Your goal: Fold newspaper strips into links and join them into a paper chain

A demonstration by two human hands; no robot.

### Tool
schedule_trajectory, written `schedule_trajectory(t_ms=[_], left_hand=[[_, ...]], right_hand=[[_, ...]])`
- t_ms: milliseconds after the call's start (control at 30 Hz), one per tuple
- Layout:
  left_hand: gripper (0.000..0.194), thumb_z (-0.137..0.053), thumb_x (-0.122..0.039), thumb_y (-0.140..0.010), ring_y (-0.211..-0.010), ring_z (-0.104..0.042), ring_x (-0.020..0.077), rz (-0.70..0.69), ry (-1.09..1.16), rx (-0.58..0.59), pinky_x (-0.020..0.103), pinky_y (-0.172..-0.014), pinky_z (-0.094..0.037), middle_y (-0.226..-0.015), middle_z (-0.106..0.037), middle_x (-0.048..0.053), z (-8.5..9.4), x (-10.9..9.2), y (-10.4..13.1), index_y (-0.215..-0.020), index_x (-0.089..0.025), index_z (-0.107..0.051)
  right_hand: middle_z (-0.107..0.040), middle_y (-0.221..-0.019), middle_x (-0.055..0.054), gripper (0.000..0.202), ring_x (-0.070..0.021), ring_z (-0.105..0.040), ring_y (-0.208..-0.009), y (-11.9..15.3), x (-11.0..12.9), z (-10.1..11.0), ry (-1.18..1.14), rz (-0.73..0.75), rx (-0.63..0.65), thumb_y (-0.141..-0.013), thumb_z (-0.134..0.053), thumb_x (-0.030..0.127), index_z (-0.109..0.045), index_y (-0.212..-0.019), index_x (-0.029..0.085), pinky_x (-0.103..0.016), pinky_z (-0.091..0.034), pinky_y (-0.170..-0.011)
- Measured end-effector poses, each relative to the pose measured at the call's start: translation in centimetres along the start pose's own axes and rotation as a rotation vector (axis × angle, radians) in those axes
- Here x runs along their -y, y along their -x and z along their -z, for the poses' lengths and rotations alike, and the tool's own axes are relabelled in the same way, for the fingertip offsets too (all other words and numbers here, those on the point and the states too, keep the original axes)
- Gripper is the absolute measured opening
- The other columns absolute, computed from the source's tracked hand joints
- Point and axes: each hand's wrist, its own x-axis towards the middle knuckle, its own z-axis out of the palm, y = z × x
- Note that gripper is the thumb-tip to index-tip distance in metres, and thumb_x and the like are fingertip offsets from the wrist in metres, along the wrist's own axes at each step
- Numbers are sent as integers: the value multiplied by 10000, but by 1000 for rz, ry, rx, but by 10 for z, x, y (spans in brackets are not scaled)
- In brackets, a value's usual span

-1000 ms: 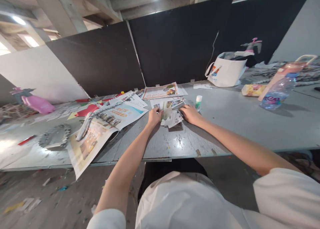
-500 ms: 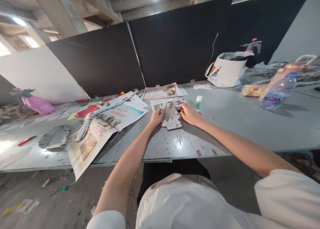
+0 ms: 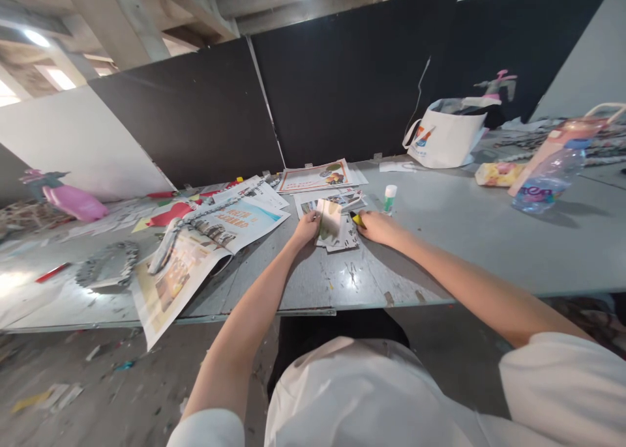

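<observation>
My left hand point(image 3: 307, 228) pinches the left edge of a small printed paper piece point(image 3: 329, 221), which is tilted up over other cut papers point(image 3: 343, 242). To its right, my right hand point(image 3: 375, 227) is closed on a small yellow and black tool point(image 3: 358, 219), whose exact kind I cannot make out. A glue stick point(image 3: 389, 199) with a white cap stands upright just behind my right hand. Behind both hands lie printed sheets point(image 3: 315, 178).
An open magazine point(image 3: 229, 225) spreads left of my hands, near a grey ring of paper point(image 3: 108, 266) and a red pen point(image 3: 52, 272). Rightward are a white bag point(image 3: 447, 137), a yellow packet point(image 3: 497, 174), a clear bottle point(image 3: 550, 180) and a pink bottle point(image 3: 535, 163).
My right hand has moved slightly right and down, away from the paper piece, and the yellow and black tool shows more. The piece in my left hand has tilted and looks paler.
</observation>
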Motion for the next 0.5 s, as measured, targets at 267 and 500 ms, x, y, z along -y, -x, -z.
schedule_trajectory(t_ms=[267, 500], left_hand=[[306, -909, -366, -739, -937, -823, 294, 97, 281, 165, 440, -994, -646, -851, -833, 135, 0, -10, 5, -814, -179, -679], [176, -737, -343, -920, -877, -821, 243, 125, 219, 111, 383, -889, -645, -869, -846, 114, -4, -11, 7, -864, -199, -652]], right_hand=[[-793, -1042, -210, 345, -328, -730, -845, -2, 12, 3, -118, -34, -185, -1100, -534, 351, -687, -1313, 127, -391, -471, -743], [-807, -1132, -171, 318, -298, -746, -886, 3, 18, 6, -167, 108, -81, -1111, -562, 349, -704, -1338, 175, -354, -447, -732]])
